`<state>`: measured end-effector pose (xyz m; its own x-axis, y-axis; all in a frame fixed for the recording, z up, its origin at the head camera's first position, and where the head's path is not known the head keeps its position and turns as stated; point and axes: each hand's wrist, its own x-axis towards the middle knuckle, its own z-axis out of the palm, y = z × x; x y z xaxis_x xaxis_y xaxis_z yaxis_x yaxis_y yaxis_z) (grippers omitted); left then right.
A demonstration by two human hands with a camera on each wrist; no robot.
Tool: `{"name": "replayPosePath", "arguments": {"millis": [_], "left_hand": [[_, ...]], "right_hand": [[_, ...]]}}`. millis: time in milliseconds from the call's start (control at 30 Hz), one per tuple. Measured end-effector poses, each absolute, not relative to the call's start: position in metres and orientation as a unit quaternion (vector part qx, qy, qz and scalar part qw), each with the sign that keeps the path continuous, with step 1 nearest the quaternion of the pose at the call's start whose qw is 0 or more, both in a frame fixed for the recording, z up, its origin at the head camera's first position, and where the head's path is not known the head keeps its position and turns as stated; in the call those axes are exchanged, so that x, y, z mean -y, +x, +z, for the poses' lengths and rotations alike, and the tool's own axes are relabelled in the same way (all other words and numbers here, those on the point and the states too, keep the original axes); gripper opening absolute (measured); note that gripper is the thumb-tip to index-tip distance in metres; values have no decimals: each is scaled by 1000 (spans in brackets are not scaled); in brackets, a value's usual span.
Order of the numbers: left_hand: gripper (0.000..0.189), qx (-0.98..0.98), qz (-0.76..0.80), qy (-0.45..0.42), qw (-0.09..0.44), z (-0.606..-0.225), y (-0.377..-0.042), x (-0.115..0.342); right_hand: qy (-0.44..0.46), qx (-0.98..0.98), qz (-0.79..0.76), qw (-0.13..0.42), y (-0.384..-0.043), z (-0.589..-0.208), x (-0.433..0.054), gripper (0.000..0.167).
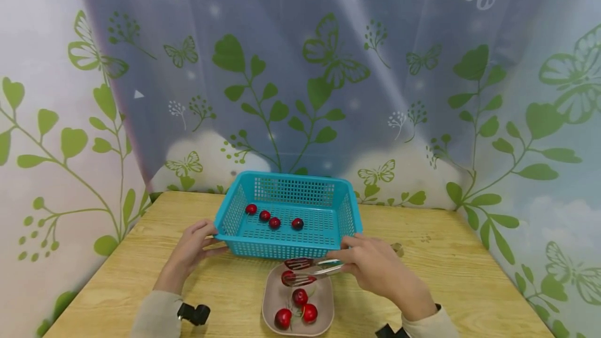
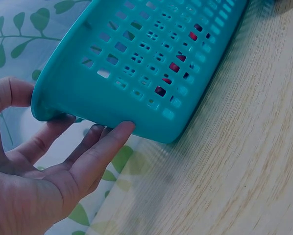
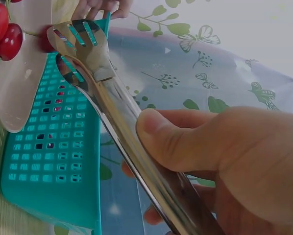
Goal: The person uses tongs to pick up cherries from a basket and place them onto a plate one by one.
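My left hand (image 1: 192, 246) holds the left front corner of a blue plastic basket (image 1: 286, 249); in the left wrist view the thumb lies over the rim, with fingers below and against the side. Several cherries (image 1: 274, 222) lie on the basket's perforated floor. My right hand (image 1: 380, 266) grips metal tongs (image 3: 132, 122) with slotted heads, the thumb pressing along one arm. The heads hover over a beige plate (image 1: 272, 301) in front of the basket, beside a cherry (image 1: 286, 277); whether they touch it I cannot tell. More stemmed cherries (image 1: 309, 313) lie on the plate.
Everything stands on a light wood-grain table (image 1: 225, 296). A curtain (image 1: 291, 67) printed with leaves and butterflies rises behind the table and along both sides. The tongs' far end (image 1: 397, 249) sticks out past my right hand.
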<state>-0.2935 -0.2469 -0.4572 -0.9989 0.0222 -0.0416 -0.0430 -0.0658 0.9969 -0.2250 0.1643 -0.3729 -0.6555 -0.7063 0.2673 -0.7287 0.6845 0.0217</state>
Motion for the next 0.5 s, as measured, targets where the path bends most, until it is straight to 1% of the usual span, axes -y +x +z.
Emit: {"name": "replayPosePath", "arguments": {"millis": [200,300,400,500], "left_hand": [[10,-682,731,-9,25,-458,-295,248],[11,-681,732,-12,25,-458,-295,248],[13,-682,731,-8,27,-458,-294,248],[13,-683,730,-8,26,-457,-294,248]], "right_hand": [[383,915,59,110,-226,-374,-164,31],[378,916,76,109,-226,-375,-163,33],[370,917,80,125,-227,-377,-163,34],[356,919,80,148,-228,-379,-162,40]]}}
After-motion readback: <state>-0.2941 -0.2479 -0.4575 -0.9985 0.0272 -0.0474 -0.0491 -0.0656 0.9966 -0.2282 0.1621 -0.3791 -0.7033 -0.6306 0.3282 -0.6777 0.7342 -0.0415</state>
